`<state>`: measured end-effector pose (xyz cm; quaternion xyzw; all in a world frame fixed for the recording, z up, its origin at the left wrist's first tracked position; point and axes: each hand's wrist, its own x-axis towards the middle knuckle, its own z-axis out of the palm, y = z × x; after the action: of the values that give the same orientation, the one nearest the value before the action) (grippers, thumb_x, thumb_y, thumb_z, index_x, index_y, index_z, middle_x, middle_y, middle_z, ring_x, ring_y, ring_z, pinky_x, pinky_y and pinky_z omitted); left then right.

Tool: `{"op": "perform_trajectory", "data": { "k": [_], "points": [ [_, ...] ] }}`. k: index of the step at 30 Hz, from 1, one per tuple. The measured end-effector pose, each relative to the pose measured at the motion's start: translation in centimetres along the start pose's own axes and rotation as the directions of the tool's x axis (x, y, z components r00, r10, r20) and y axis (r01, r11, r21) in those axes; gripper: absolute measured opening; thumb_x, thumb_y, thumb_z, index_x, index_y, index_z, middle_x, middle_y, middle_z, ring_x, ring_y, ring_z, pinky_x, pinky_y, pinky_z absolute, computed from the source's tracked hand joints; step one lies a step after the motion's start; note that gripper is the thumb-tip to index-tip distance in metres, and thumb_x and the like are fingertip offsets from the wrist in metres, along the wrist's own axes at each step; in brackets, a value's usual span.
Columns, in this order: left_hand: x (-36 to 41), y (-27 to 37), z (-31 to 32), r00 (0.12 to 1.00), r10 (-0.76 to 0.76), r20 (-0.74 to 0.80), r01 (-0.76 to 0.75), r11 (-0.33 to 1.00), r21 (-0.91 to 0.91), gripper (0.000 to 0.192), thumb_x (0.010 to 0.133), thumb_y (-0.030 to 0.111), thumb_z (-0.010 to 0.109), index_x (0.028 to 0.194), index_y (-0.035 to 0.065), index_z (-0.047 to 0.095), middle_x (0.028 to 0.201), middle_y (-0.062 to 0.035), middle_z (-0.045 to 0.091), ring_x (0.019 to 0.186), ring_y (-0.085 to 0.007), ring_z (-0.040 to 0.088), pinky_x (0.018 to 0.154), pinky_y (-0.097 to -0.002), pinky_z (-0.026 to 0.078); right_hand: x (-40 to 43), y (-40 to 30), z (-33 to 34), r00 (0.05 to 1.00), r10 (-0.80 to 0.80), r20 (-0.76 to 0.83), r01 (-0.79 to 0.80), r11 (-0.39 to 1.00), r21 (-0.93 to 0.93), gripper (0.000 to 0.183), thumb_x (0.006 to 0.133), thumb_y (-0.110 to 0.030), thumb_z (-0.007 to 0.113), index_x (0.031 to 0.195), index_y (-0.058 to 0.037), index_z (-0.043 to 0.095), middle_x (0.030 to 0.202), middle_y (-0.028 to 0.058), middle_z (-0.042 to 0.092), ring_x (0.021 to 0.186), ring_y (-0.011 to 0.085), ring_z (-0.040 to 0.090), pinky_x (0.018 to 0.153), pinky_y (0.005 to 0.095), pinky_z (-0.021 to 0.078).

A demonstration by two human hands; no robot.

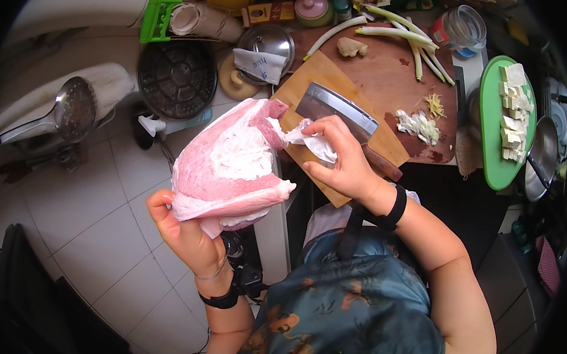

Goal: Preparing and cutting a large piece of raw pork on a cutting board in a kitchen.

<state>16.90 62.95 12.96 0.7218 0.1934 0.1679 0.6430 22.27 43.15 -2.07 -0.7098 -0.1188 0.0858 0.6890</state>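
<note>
My left hand (183, 227) grips the lower left corner of a large slab of raw pork (202, 155), pink meat with white fat, held up in the air. My right hand (342, 163) has its fingers on a crumpled white sheet (320, 145), seemingly paper towel, against the slab's right edge. Whether the sheet sticks to the meat is unclear. Behind that hand a cleaver (333, 112) with a wooden handle lies on a small wooden cutting board (321, 79). Part of the cleaver's blade and the board is hidden by the hand.
On the larger brown board (377, 78) are scallion stalks (394, 34), ginger (351, 47), chopped white pieces (418, 128) and yellowish shreds (434, 106). Cubed tofu (515, 118) sits on a green board (491, 155) at right. A skimmer (76, 108) and a black steamer rack (176, 79) stand left.
</note>
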Motion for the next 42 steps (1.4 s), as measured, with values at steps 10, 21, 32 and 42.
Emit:
{"op": "perform_trajectory", "data": {
  "k": [10,21,32,42],
  "points": [
    [0.0,0.7,0.2,0.999,-0.009,0.045,0.009,1.0,0.002,0.023,0.091,0.015,0.058,0.109,0.0091,0.045,0.1,-0.0031,0.052,0.1,-0.0154,0.054,0.092,-0.0329,0.045,2.3,6.1,3.1,0.998,-0.027,0.063,0.045,0.949,-0.313,0.053,0.063,-0.009,0.067,0.114,-0.0067,0.053,0.12,0.0147,0.049,0.11,0.035,0.046,0.096,0.0403,0.0404],
    [-0.8,3.8,0.5,0.993,0.09,0.078,-0.097,0.991,0.09,0.042,0.085,0.038,0.067,0.105,0.0102,0.043,0.096,-0.0038,0.053,0.096,-0.0157,0.055,0.089,-0.0333,0.046,2.6,11.4,6.2,0.99,0.109,0.09,-0.103,0.992,-0.073,0.024,0.072,-0.019,0.07,0.092,-0.0069,0.065,0.093,0.0171,0.064,0.092,0.0385,0.057,0.082,0.0421,0.0469],
    [-0.4,3.7,-1.0,0.988,0.119,0.102,-0.126,0.99,0.065,0.044,0.087,0.039,0.063,0.113,0.0103,0.044,0.108,-0.0079,0.054,0.105,-0.0198,0.054,0.094,-0.037,0.046,1.8,11.2,5.8,0.981,0.195,0.013,-0.193,0.976,-0.103,0.02,0.08,-0.018,0.06,0.094,-0.0039,0.059,0.09,0.0234,0.063,0.088,0.0423,0.059,0.075,0.0458,0.0486],
    [-0.3,4.1,-2.0,0.991,0.131,0.031,-0.133,0.988,0.073,0.044,0.087,0.039,0.063,0.116,0.0111,0.044,0.114,-0.0092,0.053,0.109,-0.0223,0.053,0.096,-0.039,0.044,0.7,10.4,2.3,0.878,0.297,0.375,-0.32,0.947,-0.002,0.052,0.06,-0.022,0.085,0.101,-0.0049,0.059,0.091,0.0152,0.066,0.087,0.0293,0.063,0.078,0.0351,0.0479]
  ]
}}
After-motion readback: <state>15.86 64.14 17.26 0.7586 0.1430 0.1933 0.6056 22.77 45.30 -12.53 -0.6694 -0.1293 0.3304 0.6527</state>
